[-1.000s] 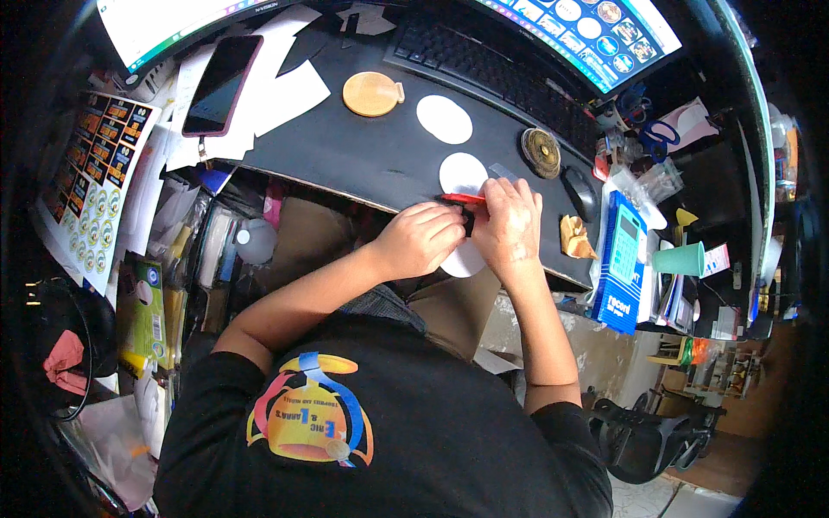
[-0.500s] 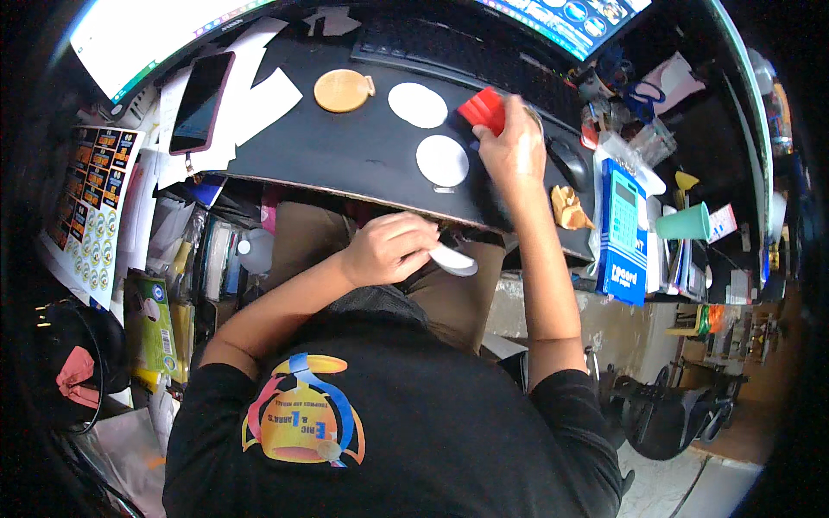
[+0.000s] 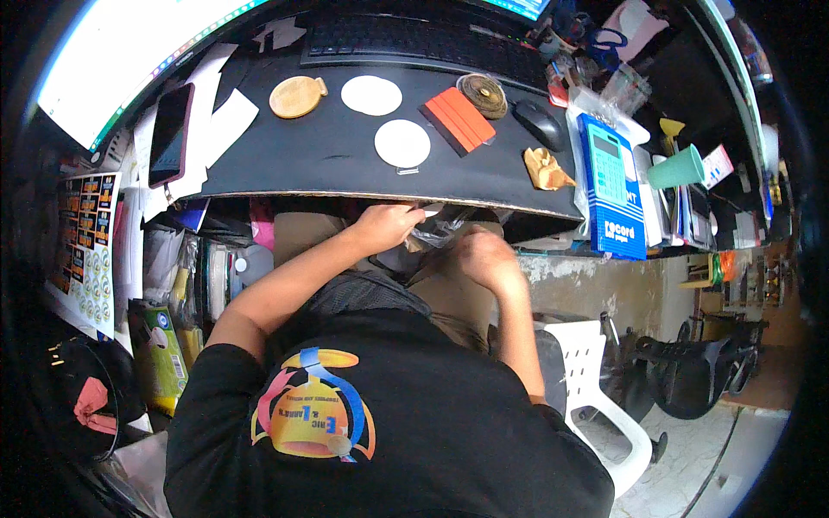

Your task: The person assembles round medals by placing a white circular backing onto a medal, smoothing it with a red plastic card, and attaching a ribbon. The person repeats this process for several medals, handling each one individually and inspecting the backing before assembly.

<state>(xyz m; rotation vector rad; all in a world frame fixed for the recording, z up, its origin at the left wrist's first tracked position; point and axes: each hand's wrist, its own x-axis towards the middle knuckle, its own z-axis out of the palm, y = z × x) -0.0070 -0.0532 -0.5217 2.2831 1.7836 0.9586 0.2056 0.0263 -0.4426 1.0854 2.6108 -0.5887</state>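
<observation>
Below the desk's front edge, over the lap: left hand [image 3: 386, 226] fingers curled, pinching a small white piece at the desk lip; the piece is mostly hidden. Right hand [image 3: 485, 256] knuckles up, loosely fisted, touching a crinkly clear plastic bag [image 3: 440, 226] that sits between the two hands; whether it actually grips the bag cannot be told. Black matte desk mat [image 3: 285, 155] above, curved edge. On it: two flat white discs [image 3: 401, 142], one round tan wooden disc [image 3: 295, 96] with a small tab, a red ribbed rectangular squeegee [image 3: 458, 120], a coiled tape measure [image 3: 482, 93], a black mouse [image 3: 539, 123]. Crumpled tan paper [image 3: 545, 168] near the right end. Blue calculator [image 3: 610, 168] just beside the mat. Dark phone [image 3: 170, 134] on loose white sheets, left.
</observation>
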